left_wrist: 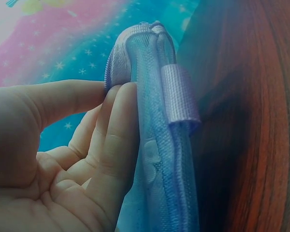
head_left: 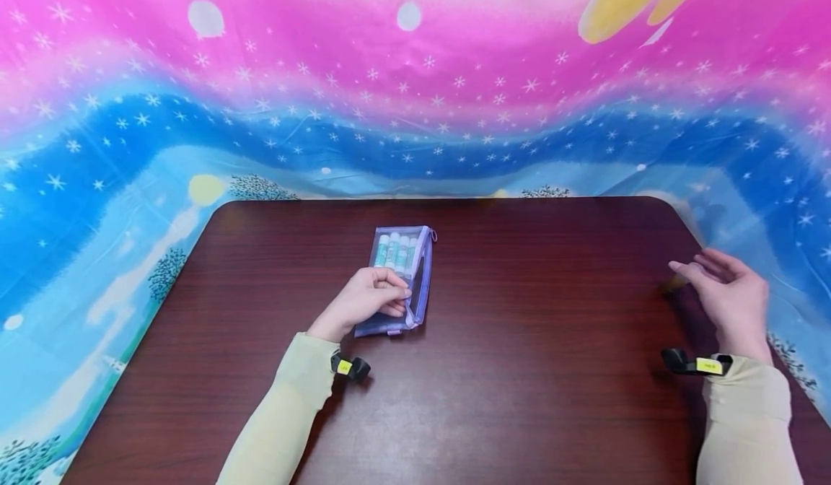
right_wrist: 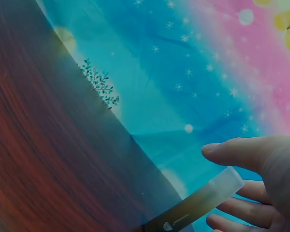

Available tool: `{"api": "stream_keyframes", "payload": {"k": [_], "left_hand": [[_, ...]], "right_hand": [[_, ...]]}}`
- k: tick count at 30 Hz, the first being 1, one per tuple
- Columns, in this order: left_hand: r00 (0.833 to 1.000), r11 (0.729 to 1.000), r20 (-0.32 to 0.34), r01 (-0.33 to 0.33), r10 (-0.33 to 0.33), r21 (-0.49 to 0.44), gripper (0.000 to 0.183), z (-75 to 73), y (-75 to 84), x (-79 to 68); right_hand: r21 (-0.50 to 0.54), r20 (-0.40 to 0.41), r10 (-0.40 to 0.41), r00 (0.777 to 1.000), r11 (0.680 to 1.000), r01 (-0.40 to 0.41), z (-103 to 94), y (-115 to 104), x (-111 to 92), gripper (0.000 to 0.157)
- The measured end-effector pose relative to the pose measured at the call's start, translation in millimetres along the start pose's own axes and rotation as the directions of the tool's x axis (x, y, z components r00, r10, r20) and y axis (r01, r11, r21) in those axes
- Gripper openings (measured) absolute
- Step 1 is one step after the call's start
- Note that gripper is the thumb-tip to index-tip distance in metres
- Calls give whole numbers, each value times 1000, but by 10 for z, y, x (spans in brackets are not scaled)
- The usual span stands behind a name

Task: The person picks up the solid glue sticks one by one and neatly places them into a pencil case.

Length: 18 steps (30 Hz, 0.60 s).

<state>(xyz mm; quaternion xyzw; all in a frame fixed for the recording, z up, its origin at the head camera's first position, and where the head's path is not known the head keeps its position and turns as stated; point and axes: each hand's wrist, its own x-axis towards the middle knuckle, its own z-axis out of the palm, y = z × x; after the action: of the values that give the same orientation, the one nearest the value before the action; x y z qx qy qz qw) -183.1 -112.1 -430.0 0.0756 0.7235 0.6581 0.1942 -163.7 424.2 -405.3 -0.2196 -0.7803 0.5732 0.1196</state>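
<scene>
A purple mesh zipper pouch (head_left: pixel 421 297) stands on the dark wooden table, with several white-capped, pale green tubes (head_left: pixel 393 252) inside. My left hand (head_left: pixel 371 299) pinches the zippered edge of the pouch between thumb and fingers, as the left wrist view shows up close; a lilac fabric tab (left_wrist: pixel 180 94) hangs beside the zipper. Far to the right, my right hand (head_left: pixel 732 299) is over the table's right edge, thumb and fingers spread apart. Between them, in the right wrist view, lies a yellowish tube (right_wrist: pixel 198 205) with a translucent white cap; the thumb is off it.
The brown table (head_left: pixel 519 384) has rounded far corners. A pink and blue snowflake-patterned cloth (head_left: pixel 428 102) hangs behind it and down both sides. Each wrist carries a small black camera, the left one (head_left: pixel 350 366) close to the pouch's near side.
</scene>
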Motion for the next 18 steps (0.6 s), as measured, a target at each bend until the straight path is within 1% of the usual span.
{"api": "stream_keyframes", "payload": {"k": [4, 9, 13, 18], "left_hand": [[1000, 1000, -1, -3, 3, 1, 12, 2, 5, -7], [1000, 1000, 5, -11, 11, 5, 13, 3, 12, -12], [1000, 1000, 8, -7, 7, -4, 13, 0, 10, -12], [1000, 1000, 11, -1, 1, -13, 14, -6, 1, -5]], "right_hand": [[-113, -5, 0, 1000, 994, 0, 6, 61, 33, 70], [-228, 8, 33, 999, 973, -30, 19, 137, 65, 76], [-273, 26, 54, 998, 961, -45, 23, 170, 70, 80], [-322, 27, 32, 999, 947, -22, 25, 206, 82, 75]]}}
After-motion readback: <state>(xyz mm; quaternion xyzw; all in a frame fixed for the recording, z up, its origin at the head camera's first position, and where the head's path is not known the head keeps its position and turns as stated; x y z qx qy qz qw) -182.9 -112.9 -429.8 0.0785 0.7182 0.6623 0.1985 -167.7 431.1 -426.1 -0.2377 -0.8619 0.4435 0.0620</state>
